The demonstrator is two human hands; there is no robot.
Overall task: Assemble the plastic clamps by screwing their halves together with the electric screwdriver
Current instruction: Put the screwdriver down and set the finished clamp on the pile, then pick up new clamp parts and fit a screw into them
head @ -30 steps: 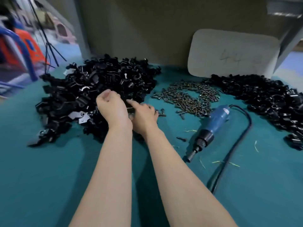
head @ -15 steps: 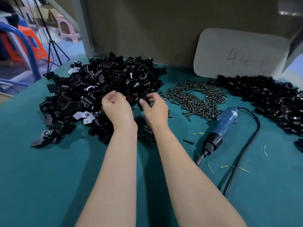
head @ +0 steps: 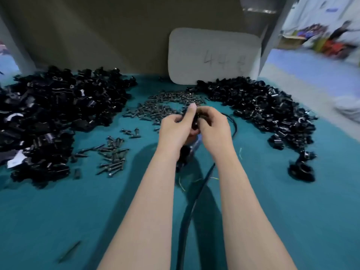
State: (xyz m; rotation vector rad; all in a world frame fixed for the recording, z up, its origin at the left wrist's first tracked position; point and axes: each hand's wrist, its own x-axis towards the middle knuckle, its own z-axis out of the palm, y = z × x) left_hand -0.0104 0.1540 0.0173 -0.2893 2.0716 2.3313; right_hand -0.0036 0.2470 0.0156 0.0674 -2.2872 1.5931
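My left hand (head: 176,129) and my right hand (head: 213,127) meet above the table's middle and together pinch black plastic clamp halves (head: 195,121) between their fingertips. Most of the clamp is hidden by my fingers. The blue electric screwdriver (head: 190,151) lies on the teal table right beneath my hands, mostly covered by them, and its black cord (head: 192,207) runs toward me between my forearms. A big heap of loose black clamp halves (head: 52,117) fills the left side. Dark screws (head: 169,106) are spread behind my hands.
A second heap of black clamp parts (head: 263,110) curves along the right, with stray ones (head: 301,169) near the front right. A smaller cluster of screws (head: 113,152) lies left of my arms. A white board (head: 213,55) leans on the back wall. The teal table (head: 78,221) stretches toward me.
My hands left the left heap and moved right, carrying clamp pieces, and came together over the screwdriver. The camera view swung right as well.
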